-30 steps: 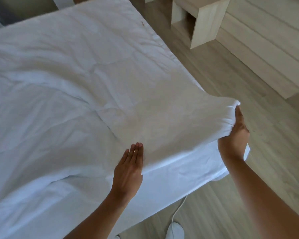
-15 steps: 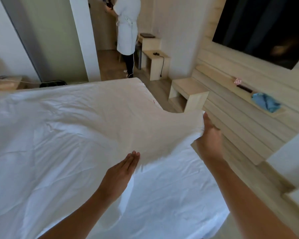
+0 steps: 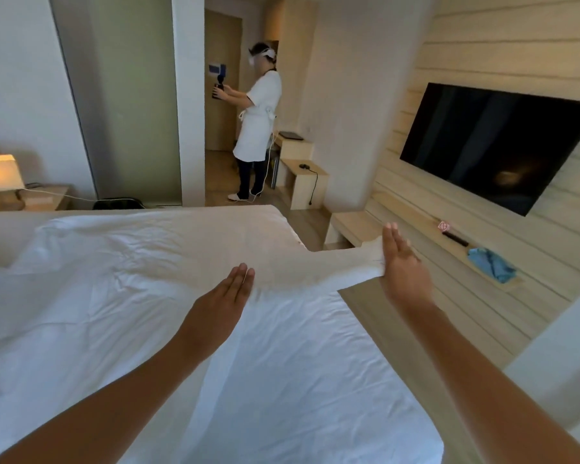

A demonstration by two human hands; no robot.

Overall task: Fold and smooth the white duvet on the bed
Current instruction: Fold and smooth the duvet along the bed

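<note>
Above the bed, the duvet edge hangs from both flat-fingered hands' grip.

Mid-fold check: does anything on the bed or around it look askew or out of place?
The duvet is rumpled, its corner lifted off the bed by the right hand. A blue cloth lies crumpled on the wall shelf.
</note>
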